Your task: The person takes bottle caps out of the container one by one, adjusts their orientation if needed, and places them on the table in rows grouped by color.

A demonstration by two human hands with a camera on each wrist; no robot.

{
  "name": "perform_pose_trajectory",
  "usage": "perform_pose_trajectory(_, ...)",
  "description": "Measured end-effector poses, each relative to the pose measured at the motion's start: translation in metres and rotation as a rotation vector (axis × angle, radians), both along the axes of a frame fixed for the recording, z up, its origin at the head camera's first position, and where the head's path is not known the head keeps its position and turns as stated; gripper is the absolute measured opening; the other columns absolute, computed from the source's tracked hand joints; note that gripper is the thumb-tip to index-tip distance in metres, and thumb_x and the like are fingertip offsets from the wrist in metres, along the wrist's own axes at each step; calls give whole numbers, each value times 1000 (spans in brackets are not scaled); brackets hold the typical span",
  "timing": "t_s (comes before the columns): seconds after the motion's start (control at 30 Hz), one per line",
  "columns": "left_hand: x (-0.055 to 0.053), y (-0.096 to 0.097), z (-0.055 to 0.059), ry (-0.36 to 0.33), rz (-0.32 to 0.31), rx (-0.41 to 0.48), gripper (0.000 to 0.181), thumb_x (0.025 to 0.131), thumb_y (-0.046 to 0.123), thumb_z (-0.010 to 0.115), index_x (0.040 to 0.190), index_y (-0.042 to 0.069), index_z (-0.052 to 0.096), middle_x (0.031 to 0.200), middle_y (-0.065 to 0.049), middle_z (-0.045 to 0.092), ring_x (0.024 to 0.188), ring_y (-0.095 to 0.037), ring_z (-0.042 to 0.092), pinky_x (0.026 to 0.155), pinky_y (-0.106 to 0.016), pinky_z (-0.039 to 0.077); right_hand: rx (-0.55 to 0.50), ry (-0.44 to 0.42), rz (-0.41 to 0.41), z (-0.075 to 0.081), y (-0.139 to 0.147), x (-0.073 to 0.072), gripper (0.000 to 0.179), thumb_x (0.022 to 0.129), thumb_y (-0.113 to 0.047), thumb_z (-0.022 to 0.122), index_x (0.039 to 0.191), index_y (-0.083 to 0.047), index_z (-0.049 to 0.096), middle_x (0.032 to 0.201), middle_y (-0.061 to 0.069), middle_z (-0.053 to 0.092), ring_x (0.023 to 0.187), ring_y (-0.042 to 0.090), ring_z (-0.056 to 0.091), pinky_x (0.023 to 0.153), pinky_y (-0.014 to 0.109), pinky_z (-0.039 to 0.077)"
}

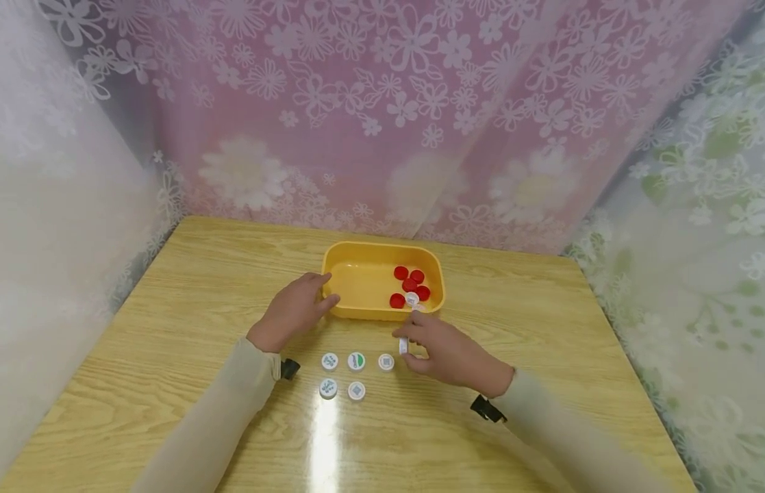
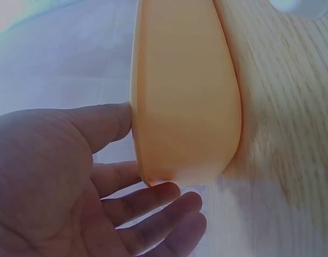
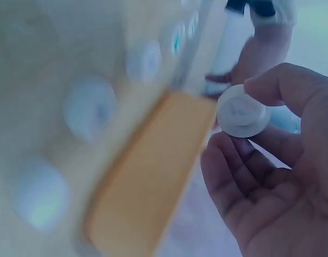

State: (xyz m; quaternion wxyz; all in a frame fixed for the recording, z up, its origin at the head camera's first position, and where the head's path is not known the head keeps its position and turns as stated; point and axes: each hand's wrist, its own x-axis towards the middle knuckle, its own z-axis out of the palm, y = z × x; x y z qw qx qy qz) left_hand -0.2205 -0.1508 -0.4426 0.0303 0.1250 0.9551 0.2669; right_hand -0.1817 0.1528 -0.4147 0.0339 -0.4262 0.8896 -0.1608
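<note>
Holding a white cap (image 1: 403, 344) just in front of a yellow tray (image 1: 365, 314)

Nearest to the head camera, the person's pale sleeves (image 1: 237, 387) lie over a wood-grain table (image 1: 511, 308), with a black strap (image 1: 290, 369) at each wrist. A streak of light (image 1: 324, 441) shines on the tabletop between the arms.

Beyond it sit five white caps in two rows. The near row has two: one with a bluish pattern (image 1: 328, 389) and one with a squarish mark (image 1: 356, 391). The row behind has three: a second bluish one (image 1: 329, 361), a blue-and-green one (image 1: 356, 361) and another with a squarish print (image 1: 385, 361).

Just right of that row, the right hand (image 1: 446, 349) pinches the white cap between thumb and fingers; the head view shows it tipped on edge, while the right wrist view shows its round face.

The left hand (image 1: 294, 309) touches the rim at the tray's near left corner, its fingers relaxed and spread apart.

Inside the tray, all toward the right end, lie five red caps (image 1: 409, 285) and a white one (image 1: 411, 298), with another pale piece partly hidden by the right hand.

Farthest back hangs a pink flowered curtain (image 1: 357, 123), with paler curtains (image 1: 715, 239) on both sides.
</note>
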Motion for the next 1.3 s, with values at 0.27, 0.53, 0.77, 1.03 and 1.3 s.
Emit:
perform_pose_trajectory(0.27, 1, -2, 1, -35, 6, -5, 64, 106, 39, 59, 155, 1, 44, 152, -23, 50, 135, -41, 53, 111, -56, 44, -135, -9, 8, -42, 2, 37, 17, 89, -19, 82, 103, -16, 73, 97, -10, 71, 85, 5, 65, 80, 22, 56)
perform_pose_trajectory(0.53, 2, -3, 1, -24, 1, -4, 63, 107, 38, 58, 155, 0, 44, 152, -24, 50, 133, -42, 55, 109, -56, 45, -34, 94, 26, -58, -4, 40, 15, 87, -27, 84, 87, -22, 69, 81, -15, 65, 73, -2, 56, 69, 19, 50)
perform_pose_trajectory(0.77, 2, -1, 3, -32, 5, -13, 64, 107, 39, 58, 156, 1, 44, 152, -24, 50, 134, -42, 54, 110, -56, 44, 64, 98, -29, -56, -11, 41, 19, 93, -33, 78, 83, -26, 62, 76, -18, 54, 70, 0, 48, 60, 17, 41)
perform_pose_trajectory(1.03, 1, 2, 4, -37, 4, -10, 64, 106, 39, 59, 155, 1, 45, 151, -23, 51, 134, -41, 54, 110, -56, 44, 89, 106, -25, -53, -13, 43, 21, 92, -29, 78, 81, -24, 61, 74, -16, 53, 67, 0, 46, 55, 17, 38)
perform_pose_trajectory(1.3, 3, 2, 4, -45, 15, -1, 64, 105, 39, 60, 155, 1, 45, 150, -23, 52, 133, -40, 55, 110, -56, 44, 112, 167, 20, -53, -13, 44, 19, 92, -29, 79, 84, -23, 63, 78, -14, 55, 69, 2, 49, 57, 16, 40)
